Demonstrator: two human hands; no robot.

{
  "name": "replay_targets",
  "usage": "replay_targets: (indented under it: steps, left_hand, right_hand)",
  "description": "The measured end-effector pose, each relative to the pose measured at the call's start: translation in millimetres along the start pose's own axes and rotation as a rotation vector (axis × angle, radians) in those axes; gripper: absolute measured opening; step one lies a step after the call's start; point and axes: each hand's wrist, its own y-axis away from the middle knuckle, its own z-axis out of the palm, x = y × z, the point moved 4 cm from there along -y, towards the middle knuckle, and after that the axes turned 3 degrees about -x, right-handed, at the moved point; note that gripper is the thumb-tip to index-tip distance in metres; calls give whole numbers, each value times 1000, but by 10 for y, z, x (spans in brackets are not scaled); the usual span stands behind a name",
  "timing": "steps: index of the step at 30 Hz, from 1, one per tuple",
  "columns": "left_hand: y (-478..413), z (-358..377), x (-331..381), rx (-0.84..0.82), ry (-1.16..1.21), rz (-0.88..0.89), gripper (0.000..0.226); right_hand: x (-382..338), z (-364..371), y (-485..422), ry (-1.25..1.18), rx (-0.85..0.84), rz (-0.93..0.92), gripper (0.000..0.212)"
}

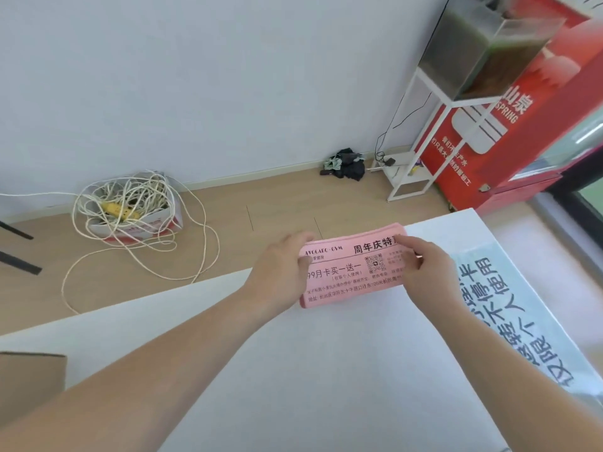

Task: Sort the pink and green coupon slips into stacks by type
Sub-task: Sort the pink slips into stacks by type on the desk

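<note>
1. The pink stack of coupon slips sits between your two hands, printed face up, with black characters and a small square code on its top slip. Everything below is placed from this stack.
2. Your left hand grips the stack's left end: the thumb lies on the printed face and the fingers curl behind the far edge.
3. Your right hand pinches the stack's right end, with a finger hooked over the far right corner and the thumb on the face.
4. The white table spreads out under and nearer than the stack. The stack is at the table's far edge, but you cannot tell whether it rests on the surface or is held just above it.
5. To the right of the stack, just past your right hand, the green slips lie flat on the table, showing large black characters.
6. Well to the near left of the stack is a brown cardboard box.
7. On the floor to the far left of the stack, a tangle of pale rope spills from a carton.
8. Beyond the stack, dark clothes lie against the wall. To the far right, a white stand carries a tank beside a red cabinet.
</note>
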Motion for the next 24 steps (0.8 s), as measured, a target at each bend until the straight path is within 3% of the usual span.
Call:
replay_targets:
  steps: [6,12,16,18,22,24]
  left_hand:
    - [-468,290,10,17,46,-39,33]
    - [-501,483,-70,-27,-101,-57,37]
    - [-382,349,-74,41,-223,-47,50]
    - [-241,325,-75,11,-248,-83,65]
    - [-30,557,14,-173,-379,-78,94]
    - [-19,661,41,-181,-412,-66,92]
  right_hand:
    - [262,37,-591,52,-13,17,40]
    - [460,170,-621,121,-25,-2,36]
    - [475,102,-592,255,-44,-9,39]
    - [466,44,-546,309,-112,5,52]
    - [396,-30,-468,398,-400,69,107]
    - [392,3,-441,467,-447,42,110]
